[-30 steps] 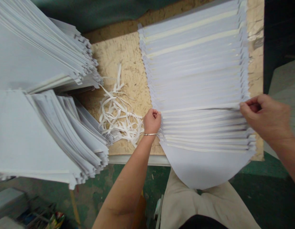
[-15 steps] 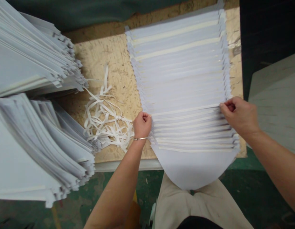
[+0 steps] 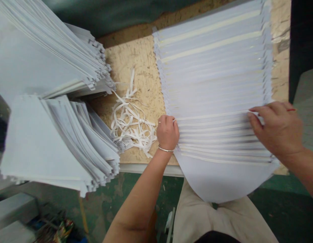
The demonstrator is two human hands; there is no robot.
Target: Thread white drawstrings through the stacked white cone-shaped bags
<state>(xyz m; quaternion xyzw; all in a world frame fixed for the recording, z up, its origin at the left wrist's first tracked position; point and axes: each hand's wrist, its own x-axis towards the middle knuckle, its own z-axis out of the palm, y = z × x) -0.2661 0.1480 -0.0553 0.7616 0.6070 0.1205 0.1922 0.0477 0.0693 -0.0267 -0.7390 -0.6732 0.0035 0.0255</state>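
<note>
One strip now lies flatter, seemingly tauter, across the sheets by the table's right edge; left hand curled, right hand nearly pinched, whether either clamps it I cannot tell.

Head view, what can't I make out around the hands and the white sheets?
Head view, left hand: its palm side, hidden by the back of the hand.
Head view, right hand: edges of the white sheets beneath, covered by it.
Head view, upper stack: cut off by the top and left edges.
Head view, tangled strips: their number, hidden by overlap.
</note>
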